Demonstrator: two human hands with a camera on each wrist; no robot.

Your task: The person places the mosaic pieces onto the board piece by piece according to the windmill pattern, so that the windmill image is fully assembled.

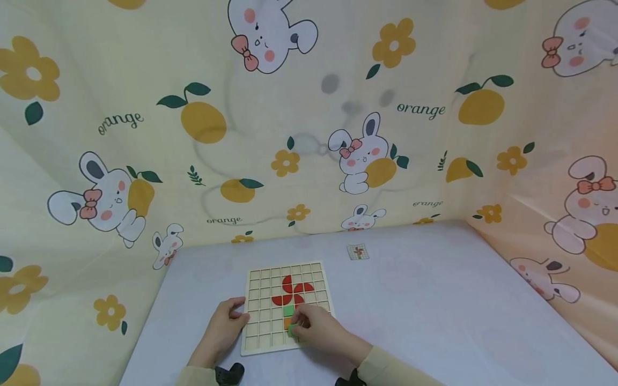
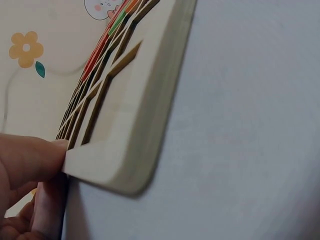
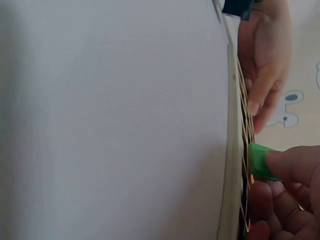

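Observation:
A pale wooden grid board [image 1: 258, 319] lies on the table. Set in its cells are red rounded tiles [image 1: 281, 300] forming a pinwheel, with a green square tile [image 1: 288, 310] and an orange tile [image 1: 287, 323] below them. My left hand [image 1: 223, 326] grips the board's left edge; its thumb [image 2: 35, 159] lies against the rim in the left wrist view. Between thumb and fingers, my right hand [image 1: 321, 329] pinches another green tile [image 3: 260, 161]. That tile is tilted at the board, just below the orange one. The right hand hides some cells on the right.
Beyond the board's far right corner lies a small card [image 1: 358, 252] printed with a grid and a pinwheel figure. White tabletop [image 1: 425, 300] stretches to the right. A patterned curtain [image 1: 309, 107] with rabbits and oranges stands behind and along the sides.

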